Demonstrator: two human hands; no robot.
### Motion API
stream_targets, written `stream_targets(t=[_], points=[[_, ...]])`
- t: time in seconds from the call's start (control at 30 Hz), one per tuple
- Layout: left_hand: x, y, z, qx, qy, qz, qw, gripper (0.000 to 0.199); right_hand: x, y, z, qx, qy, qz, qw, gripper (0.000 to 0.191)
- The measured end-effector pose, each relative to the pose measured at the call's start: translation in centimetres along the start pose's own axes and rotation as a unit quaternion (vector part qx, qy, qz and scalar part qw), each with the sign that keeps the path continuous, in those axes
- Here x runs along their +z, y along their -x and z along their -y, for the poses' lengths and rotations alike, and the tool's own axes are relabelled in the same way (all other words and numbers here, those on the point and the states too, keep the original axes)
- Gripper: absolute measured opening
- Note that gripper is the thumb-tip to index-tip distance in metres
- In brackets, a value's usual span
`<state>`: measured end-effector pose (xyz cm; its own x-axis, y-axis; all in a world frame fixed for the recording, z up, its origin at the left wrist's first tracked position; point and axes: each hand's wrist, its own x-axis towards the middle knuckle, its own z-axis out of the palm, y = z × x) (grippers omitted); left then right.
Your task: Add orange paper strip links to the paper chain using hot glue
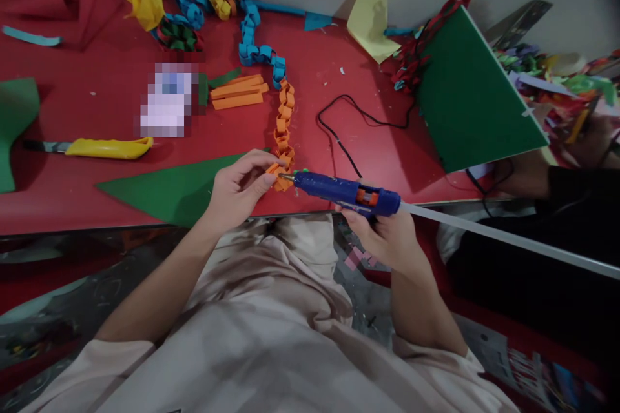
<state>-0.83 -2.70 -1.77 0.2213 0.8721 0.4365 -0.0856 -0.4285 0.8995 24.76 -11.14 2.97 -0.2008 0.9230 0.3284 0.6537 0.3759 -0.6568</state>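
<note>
My left hand [239,187] pinches an orange paper strip [272,171] at the near end of a paper chain. The orange links [285,106] run away from me and join blue links [249,29] farther back. In my right hand [387,232] is a blue glue gun [334,188], its fingers wrapped round the handle. The gun's metal tip points left and meets the orange paper by my left fingertips. A long whitish glue stick [508,239] sticks out of its rear end. Loose orange strips [239,91] lie left of the chain.
A yellow cutter [109,148] and green paper [169,187] lie on the red table [310,135]. A black cord [339,142] curves right of the chain. At the right, a green board [477,97] stands tilted near paper scraps and another person's arm [526,174].
</note>
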Motion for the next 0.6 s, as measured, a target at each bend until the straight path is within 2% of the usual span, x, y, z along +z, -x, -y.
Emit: stream_targets(t=[0.27, 0.43, 0.6], points=[[0.08, -0.04, -0.11, -0.005, -0.007, 0.0, 1.0, 0.025, 0.04, 0.11, -0.05, 0.011, -0.013, 0.012, 1.0, 0.009], [0.1, 0.0, -0.13, -0.004, -0.012, -0.005, 1.0, 0.024, 0.07, -0.13, 0.18, -0.009, -0.003, 0.003, 1.0, 0.011], [0.15, 0.06, -0.07, -0.01, -0.005, -0.006, 1.0, 0.027, 0.18, 0.07, 0.16, 0.008, -0.014, 0.006, 1.0, 0.011]])
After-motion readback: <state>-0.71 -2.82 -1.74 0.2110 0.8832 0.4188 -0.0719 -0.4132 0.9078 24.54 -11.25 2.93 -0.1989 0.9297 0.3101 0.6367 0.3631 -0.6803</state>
